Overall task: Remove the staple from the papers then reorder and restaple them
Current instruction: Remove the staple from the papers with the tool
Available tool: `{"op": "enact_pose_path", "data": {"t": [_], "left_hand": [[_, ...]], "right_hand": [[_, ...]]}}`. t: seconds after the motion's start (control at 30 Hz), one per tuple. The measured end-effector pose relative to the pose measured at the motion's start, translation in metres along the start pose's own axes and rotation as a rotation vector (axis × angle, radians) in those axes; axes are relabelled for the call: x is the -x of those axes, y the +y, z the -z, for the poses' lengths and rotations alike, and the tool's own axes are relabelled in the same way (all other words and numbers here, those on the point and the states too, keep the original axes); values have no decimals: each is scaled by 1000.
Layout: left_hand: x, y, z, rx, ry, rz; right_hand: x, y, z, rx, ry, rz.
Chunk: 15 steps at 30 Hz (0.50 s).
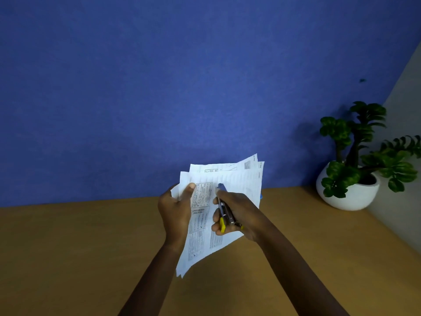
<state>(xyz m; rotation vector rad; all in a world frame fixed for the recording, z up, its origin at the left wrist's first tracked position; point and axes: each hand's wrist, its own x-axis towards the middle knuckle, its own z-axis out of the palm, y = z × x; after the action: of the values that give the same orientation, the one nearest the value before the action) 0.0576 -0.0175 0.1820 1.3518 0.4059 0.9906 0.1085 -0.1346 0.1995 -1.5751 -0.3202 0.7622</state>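
Above the wooden desk (68, 247) your left hand (175, 213) pinches fanned papers (239, 181), your right hand (237, 213) grips a stapler (222, 210); blue wall (159, 87) behind.

This looks like an office or a study spot. There is a plain brown wooden table (91, 247) set against a blue wall (159, 87). A green plant (362, 142) in a round white pot (348, 195) sits in the corner.
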Motion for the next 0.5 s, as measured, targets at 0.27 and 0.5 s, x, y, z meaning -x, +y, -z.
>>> {"op": "enact_pose_path", "data": {"t": [0.27, 0.5], "left_hand": [[-3, 11, 7, 170, -140, 378], [-3, 11, 9, 159, -168, 428]], "right_hand": [[1, -5, -4, 87, -37, 43], [-3, 1, -4, 333, 156, 245]]}}
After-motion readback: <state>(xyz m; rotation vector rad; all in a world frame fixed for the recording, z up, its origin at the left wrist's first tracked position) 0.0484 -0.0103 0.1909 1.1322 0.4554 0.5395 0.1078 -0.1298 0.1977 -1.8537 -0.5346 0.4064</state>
